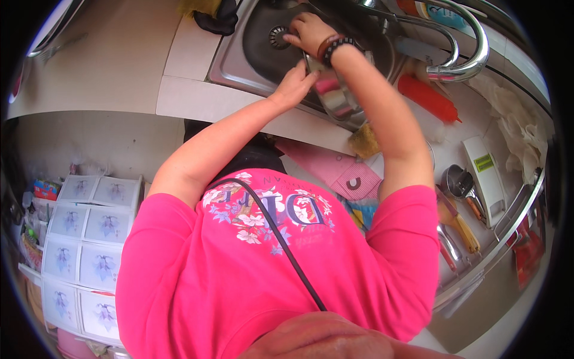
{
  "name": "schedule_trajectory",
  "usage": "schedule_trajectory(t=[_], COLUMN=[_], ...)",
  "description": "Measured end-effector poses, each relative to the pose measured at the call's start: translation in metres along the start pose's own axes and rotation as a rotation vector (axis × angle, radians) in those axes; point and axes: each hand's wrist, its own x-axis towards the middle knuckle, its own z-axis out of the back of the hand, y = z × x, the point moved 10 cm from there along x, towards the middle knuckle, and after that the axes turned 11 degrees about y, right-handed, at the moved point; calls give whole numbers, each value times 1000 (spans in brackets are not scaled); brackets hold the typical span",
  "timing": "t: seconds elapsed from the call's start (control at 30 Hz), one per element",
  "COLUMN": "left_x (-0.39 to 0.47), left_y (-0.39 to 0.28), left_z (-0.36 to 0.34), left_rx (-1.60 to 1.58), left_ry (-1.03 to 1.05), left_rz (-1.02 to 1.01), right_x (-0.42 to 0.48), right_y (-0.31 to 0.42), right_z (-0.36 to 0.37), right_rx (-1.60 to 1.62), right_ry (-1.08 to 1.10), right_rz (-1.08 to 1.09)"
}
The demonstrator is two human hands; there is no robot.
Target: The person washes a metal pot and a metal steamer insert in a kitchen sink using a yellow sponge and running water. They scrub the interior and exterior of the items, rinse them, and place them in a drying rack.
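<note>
A stainless-steel sink (pixel 264 58) with a round drain strainer (pixel 279 37) lies before me. My left hand (pixel 296 83) is at the sink's near side, its fingers on the rim of a shiny metal vessel (pixel 336 101) tilted in the basin. Over the basin reaches my right hand (pixel 309 31), close to the strainer and the far end of the vessel; its fingers are bent, and what they touch is hard to tell. A dark bracelet circles that wrist and hides part of the vessel.
A chrome faucet (pixel 482 45) arches at the right, near a red squeeze bottle (pixel 430 98). A yellow sponge (pixel 364 141) lies on the counter edge. Further right are a white slicer (pixel 484 179), a ladle (pixel 457 179) and knives. A black cloth (pixel 219 20) hangs at the sink's left.
</note>
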Motion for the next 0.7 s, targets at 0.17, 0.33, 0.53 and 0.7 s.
schedule_trajectory(t=[0.17,0.33,0.53,0.7], left_x=[1,39,85,62], left_y=[29,50,63,72], left_z=[-14,14,24,33], left_rx=[-858,-1281,-1272,-993], left_ry=[151,-69,-85,-415], left_rz=[143,222,328,425], right_x=[-70,-131,-200,-249], right_y=[25,53,59,18], right_z=[2,28,12,-6], right_rx=[126,231,405,546], right_ry=[-281,-370,-308,-526], right_rz=[-100,-38,72,-135])
